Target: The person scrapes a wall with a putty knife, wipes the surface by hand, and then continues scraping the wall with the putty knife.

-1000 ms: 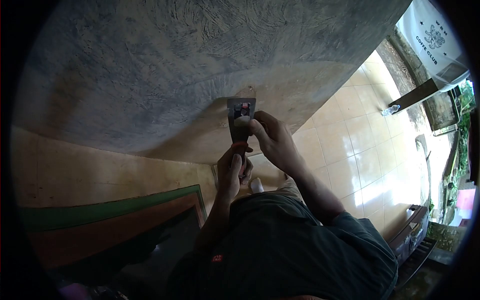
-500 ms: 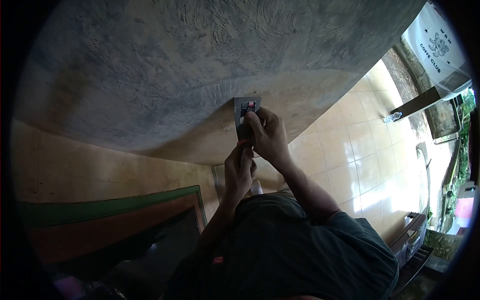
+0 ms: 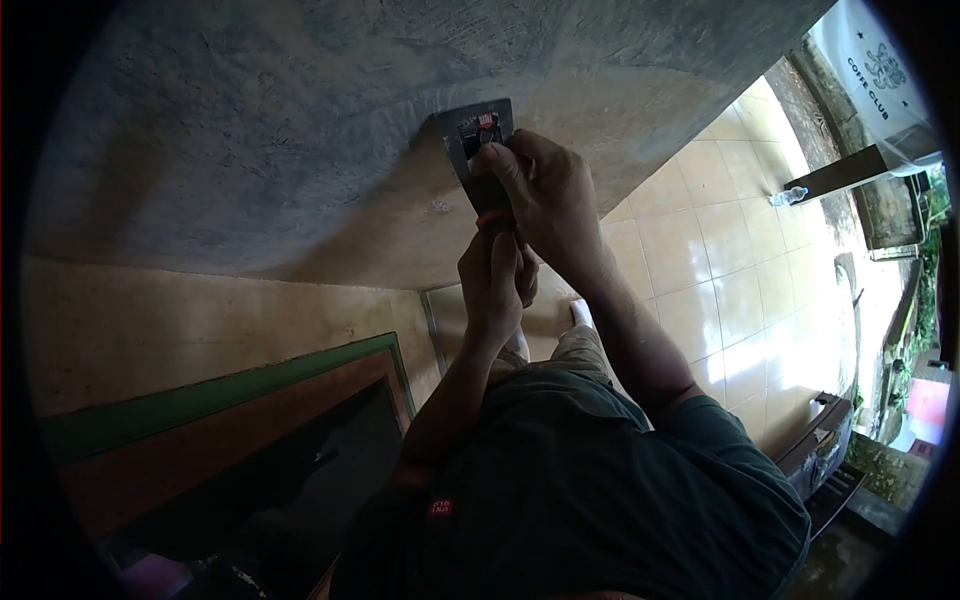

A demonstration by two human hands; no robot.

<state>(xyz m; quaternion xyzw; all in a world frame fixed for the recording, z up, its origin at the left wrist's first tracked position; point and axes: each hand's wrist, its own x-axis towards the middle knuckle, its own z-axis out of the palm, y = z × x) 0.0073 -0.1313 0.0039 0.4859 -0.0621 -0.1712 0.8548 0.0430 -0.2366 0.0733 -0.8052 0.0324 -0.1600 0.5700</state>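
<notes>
A putty knife with a wide metal blade, a dark label and a red-and-black handle lies against the wall, near the border between its rough grey coat and the smoother beige surface. My left hand is closed around the handle, most of which is hidden. On the blade, my right hand presses with its thumb over the label, the other fingers curled at the right edge and partly out of sight.
Below the wall on the left is a green-and-brown frame around a dark pane. Tiled floor extends to the right, where a plastic bottle lies by a post. A white banner hangs beyond.
Both hands and the putty knife have moved up the wall in view, and the blade leans more to the left. More of my legs and feet now shows below.
</notes>
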